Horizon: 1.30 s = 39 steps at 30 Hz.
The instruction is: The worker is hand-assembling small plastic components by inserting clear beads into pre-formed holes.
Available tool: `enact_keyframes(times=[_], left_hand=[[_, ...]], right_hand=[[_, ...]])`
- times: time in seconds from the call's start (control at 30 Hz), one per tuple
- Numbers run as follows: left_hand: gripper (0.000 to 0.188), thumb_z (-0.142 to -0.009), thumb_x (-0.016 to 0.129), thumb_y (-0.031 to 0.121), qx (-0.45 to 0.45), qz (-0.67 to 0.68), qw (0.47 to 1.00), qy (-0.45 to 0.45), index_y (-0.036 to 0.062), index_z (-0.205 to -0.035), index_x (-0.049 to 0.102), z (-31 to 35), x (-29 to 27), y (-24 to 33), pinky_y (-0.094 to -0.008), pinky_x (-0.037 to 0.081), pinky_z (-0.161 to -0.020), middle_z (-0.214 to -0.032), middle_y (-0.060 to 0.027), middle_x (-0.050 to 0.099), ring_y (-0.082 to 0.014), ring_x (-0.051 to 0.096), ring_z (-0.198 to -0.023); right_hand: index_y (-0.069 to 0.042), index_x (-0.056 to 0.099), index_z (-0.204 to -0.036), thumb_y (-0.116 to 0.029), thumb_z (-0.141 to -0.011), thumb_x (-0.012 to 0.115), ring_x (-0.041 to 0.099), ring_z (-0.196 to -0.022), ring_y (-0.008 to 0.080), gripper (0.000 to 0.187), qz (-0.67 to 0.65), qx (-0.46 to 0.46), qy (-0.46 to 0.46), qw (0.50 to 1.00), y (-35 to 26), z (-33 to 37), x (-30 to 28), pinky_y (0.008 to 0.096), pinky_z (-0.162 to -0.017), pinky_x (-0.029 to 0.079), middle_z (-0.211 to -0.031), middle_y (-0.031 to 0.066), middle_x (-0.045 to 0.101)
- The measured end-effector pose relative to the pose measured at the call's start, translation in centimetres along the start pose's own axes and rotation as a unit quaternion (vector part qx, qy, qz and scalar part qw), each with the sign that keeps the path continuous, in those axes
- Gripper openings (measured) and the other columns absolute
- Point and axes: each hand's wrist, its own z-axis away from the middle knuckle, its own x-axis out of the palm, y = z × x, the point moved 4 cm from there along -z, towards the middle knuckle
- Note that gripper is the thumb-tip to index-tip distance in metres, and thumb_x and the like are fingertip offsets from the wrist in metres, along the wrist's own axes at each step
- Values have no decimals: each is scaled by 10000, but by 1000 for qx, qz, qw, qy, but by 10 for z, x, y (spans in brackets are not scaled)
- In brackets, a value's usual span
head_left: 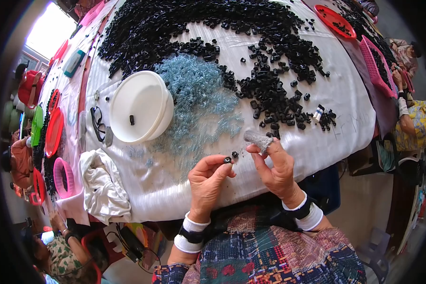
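Near the table's front edge, my left hand (207,182) pinches a small black plastic part (227,160) with a pale ring at its opening. Just beside it on the cloth lies another black piece (235,154). My right hand (275,170) is held a little to the right, thumb and fingers drawn close together. A worn grey cover (259,139) wraps one of its fingers, and anything between the tips is too small or hidden to make out. Beyond my hands spreads a heap of tiny, shiny bluish pieces (194,90), possibly fine springs.
A white bowl (163,116) with one black piece inside stands left of the bluish heap. Glasses (97,124) and a crumpled white cloth (104,184) lie farther left. Black parts (274,90) cover the table's far side. Other people sit around, near red and pink trays (377,66).
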Motion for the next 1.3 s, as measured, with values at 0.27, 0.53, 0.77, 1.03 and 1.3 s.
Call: enact_keyframes(times=[0.27,0.53,0.77,1.03,1.3], left_hand=[[175,-856,638,11,1,68,998,-4,-16,-1026,602,-2,-2,1,-260,524,-722,-935,-92,663,-137,629,-758],[191,-844,647,-4,1,74,997,-12,-21,-1028,598,-3,-2,1,-255,516,-730,-935,-89,663,-145,630,-767],[161,-850,633,-9,-9,-13,1000,-17,-29,-1007,603,-1,4,2,-265,526,-713,-935,-110,662,-147,629,-757],[186,-833,670,6,-10,-84,995,-48,-41,-1007,627,-1,29,7,-226,508,-691,-882,-62,666,-111,623,-737],[200,-825,679,-9,-18,-123,991,-50,-38,-1018,632,-2,30,0,-203,511,-722,-905,-40,665,-77,619,-792]], right_hand=[[11,597,-957,54,-707,622,569,-815,324,255,87,-105,-96,986,2,-1,19,375,-716,485,-850,138,603],[2,590,-953,-68,-741,574,576,-856,292,223,167,-109,-135,970,3,-5,33,371,-762,488,-856,126,600],[34,569,-908,110,-707,639,566,-643,320,226,68,-72,-26,995,2,-3,12,366,-560,466,-746,150,563],[24,589,-907,117,-704,630,569,-655,300,227,37,-69,-29,996,-17,-4,-10,354,-572,469,-747,136,561],[30,592,-906,120,-702,628,562,-660,299,227,36,-61,-21,997,-9,2,-10,357,-582,472,-746,143,564]])
